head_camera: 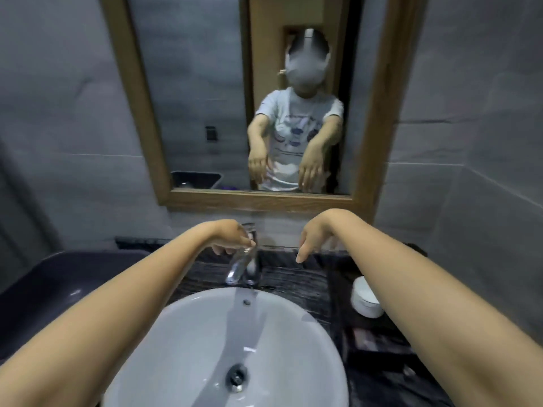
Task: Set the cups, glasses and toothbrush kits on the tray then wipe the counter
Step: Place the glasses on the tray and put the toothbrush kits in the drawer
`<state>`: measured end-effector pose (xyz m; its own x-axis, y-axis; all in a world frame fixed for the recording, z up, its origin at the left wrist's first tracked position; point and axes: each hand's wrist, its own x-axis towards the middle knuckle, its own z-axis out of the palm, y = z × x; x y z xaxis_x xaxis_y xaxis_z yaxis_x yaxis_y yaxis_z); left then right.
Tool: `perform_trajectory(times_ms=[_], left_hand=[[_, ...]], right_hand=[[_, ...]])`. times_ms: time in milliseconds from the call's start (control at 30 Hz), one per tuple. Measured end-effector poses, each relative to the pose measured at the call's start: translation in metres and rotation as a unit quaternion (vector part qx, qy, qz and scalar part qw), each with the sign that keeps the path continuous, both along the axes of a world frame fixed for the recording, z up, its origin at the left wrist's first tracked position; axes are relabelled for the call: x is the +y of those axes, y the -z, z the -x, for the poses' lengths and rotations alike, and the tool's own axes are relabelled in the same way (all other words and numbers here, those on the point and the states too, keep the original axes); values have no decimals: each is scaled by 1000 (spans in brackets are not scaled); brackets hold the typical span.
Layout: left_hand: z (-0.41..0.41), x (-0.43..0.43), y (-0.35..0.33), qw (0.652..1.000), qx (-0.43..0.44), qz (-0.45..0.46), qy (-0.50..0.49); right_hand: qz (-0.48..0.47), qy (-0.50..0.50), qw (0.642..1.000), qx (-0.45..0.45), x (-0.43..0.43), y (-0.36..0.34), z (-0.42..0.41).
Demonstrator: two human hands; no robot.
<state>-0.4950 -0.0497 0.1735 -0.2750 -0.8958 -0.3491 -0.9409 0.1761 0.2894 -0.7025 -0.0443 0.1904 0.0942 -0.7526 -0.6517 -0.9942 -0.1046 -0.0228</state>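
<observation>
My left hand hangs with loose, spread fingers just over the top of the chrome faucet; it holds nothing. Level with it to the right, my right hand droops over the dark counter, fingers apart and empty. A white cup stands on the counter to the right of the basin, partly hidden by my right forearm. In front of the cup lies a dark flat packet, too blurred to identify. A dark tray sits on the left side of the counter.
A round white basin with a metal drain fills the lower middle. A wood-framed mirror hangs on the grey tiled wall behind the faucet and reflects a person with both hands hanging open.
</observation>
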Motion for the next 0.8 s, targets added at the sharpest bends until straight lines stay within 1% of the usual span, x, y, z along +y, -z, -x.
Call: perform_trajectory(times_ms=[133, 267, 433, 567, 633, 700, 733, 800], left_hand=[[-89, 5, -7, 996, 15, -6, -87], [-179, 19, -6, 990, -8, -35, -137], [-280, 44, 8, 980, -24, -52, -188], [-351, 65, 38, 973, -34, -70, -219], [-377, 77, 58, 968, -35, -85, -233], [-396, 88, 78, 968, -43, -81, -234], [-404, 93, 88, 969, -40, -76, -233], [-414, 102, 106, 969, -9, -86, -232]], right_hand=[[-28, -50, 998, -39, -17, -9, -77], [-56, -88, 991, -80, -32, -7, -158], [-74, -157, 976, -131, -29, 1, -265], [-64, -220, 963, -145, -20, 24, -348], [-57, -246, 956, -148, -17, 40, -383], [-60, -275, 949, -145, -12, 58, -411], [-66, -285, 946, -141, -11, 67, -422], [-70, -298, 943, -132, -10, 88, -440]])
